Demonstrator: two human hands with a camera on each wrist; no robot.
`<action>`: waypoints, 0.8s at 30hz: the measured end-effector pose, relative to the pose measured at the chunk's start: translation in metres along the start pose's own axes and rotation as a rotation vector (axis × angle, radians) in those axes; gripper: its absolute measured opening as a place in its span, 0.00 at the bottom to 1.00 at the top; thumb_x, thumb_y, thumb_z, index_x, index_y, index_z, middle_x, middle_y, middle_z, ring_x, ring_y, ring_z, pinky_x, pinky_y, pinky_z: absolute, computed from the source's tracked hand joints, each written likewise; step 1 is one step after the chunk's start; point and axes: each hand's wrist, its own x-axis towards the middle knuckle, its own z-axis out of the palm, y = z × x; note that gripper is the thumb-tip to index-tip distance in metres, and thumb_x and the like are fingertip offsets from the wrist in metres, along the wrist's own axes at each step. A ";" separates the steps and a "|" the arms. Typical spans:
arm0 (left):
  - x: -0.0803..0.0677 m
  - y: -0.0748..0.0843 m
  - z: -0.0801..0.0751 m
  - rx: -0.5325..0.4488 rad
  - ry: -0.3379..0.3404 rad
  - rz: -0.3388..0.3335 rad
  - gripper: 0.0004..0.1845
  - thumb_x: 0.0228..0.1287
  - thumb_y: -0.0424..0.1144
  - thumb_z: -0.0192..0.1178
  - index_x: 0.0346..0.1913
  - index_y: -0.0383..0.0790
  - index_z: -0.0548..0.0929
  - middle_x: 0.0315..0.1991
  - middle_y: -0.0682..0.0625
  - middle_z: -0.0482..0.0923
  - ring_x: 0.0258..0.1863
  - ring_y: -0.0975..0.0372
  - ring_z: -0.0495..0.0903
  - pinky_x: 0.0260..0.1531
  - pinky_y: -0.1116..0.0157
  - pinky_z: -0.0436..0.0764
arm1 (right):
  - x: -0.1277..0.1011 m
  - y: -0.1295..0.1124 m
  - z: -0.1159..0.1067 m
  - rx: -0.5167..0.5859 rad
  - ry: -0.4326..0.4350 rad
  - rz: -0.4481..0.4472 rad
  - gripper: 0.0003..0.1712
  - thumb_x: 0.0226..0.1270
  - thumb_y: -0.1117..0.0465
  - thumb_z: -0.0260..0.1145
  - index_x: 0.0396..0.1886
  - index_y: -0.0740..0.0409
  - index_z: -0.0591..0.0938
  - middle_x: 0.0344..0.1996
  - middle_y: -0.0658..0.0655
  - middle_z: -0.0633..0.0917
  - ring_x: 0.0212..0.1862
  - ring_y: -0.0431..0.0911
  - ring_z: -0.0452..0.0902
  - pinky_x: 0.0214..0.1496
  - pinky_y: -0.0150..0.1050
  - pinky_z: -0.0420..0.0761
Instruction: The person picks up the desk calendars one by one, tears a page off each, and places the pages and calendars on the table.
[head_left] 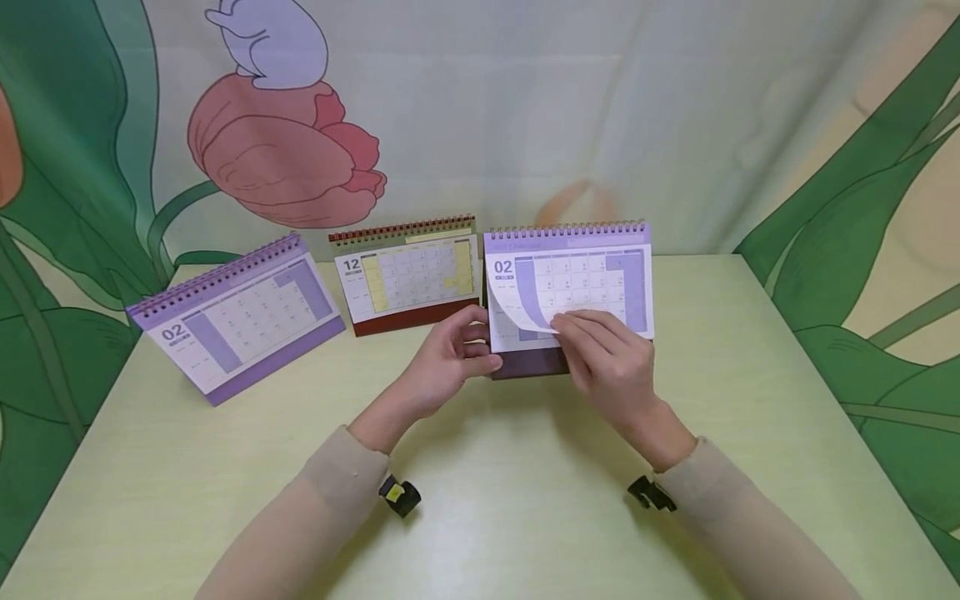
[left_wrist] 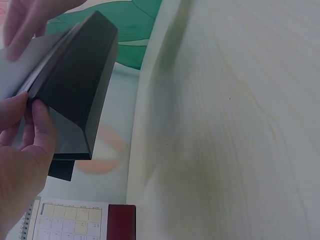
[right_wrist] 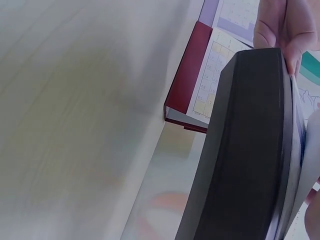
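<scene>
Head view. A pale green table (head_left: 480, 517) fills the lower two thirds of the frame; behind it hangs a printed backdrop (head_left: 285, 158) with a pink tulip at upper left and green leaves along both sides.

Three desk calendars stand in a row across the middle of the frame. The purple calendar at left (head_left: 238, 315) shows "02" and is turned at an angle. The red-based calendar at centre (head_left: 408, 273) shows "12" with yellow blocks. The purple calendar at right of centre (head_left: 570, 287) also shows "02" and sits on a dark base; its front page (head_left: 525, 304) is lifted from the lower left corner and curls upward, exposing the sheet beneath.

The left hand (head_left: 450, 362) grips the lower left edge of the right-of-centre calendar, fingers curled together around the edge of its base; the left wrist view shows the fingertips pressed against the dark base (left_wrist: 75, 90). The right hand (head_left: 611, 362) rests on the lower front of the same calendar, fingers close together and pinching the lifted page at its free edge.

A small black wrist camera is strapped to each beige sleeve (head_left: 330, 492) in the lower part of the frame.
</scene>
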 end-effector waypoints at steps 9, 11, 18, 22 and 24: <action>-0.001 -0.001 -0.003 0.009 0.013 -0.013 0.21 0.65 0.15 0.59 0.58 0.31 0.74 0.54 0.37 0.80 0.46 0.52 0.83 0.45 0.59 0.85 | 0.002 0.002 -0.001 0.114 -0.010 0.031 0.12 0.54 0.76 0.77 0.40 0.68 0.90 0.38 0.62 0.90 0.41 0.57 0.87 0.46 0.50 0.86; -0.001 -0.002 -0.005 0.017 0.013 -0.010 0.21 0.65 0.16 0.59 0.59 0.32 0.74 0.54 0.37 0.80 0.46 0.51 0.83 0.45 0.59 0.86 | 0.003 0.001 0.000 0.182 -0.026 0.063 0.13 0.52 0.77 0.78 0.39 0.68 0.90 0.38 0.62 0.90 0.43 0.57 0.87 0.53 0.52 0.84; -0.002 -0.005 -0.012 0.016 0.009 -0.002 0.20 0.65 0.16 0.59 0.57 0.33 0.76 0.54 0.38 0.81 0.45 0.50 0.83 0.44 0.59 0.86 | 0.007 -0.001 0.002 0.484 -0.054 0.279 0.16 0.42 0.82 0.80 0.33 0.68 0.91 0.35 0.60 0.90 0.45 0.56 0.82 0.74 0.59 0.62; -0.003 -0.005 -0.015 0.007 -0.001 0.003 0.20 0.65 0.16 0.59 0.57 0.33 0.75 0.55 0.38 0.81 0.45 0.51 0.83 0.43 0.60 0.86 | 0.008 0.002 0.001 0.597 -0.079 0.370 0.16 0.42 0.83 0.79 0.32 0.67 0.91 0.34 0.59 0.90 0.46 0.54 0.81 0.75 0.58 0.59; -0.004 -0.006 -0.016 0.002 -0.009 0.002 0.19 0.65 0.16 0.59 0.56 0.32 0.75 0.55 0.37 0.80 0.44 0.51 0.83 0.43 0.60 0.86 | 0.009 0.003 0.000 0.632 -0.090 0.404 0.14 0.46 0.83 0.78 0.32 0.67 0.91 0.34 0.58 0.90 0.47 0.53 0.81 0.75 0.57 0.59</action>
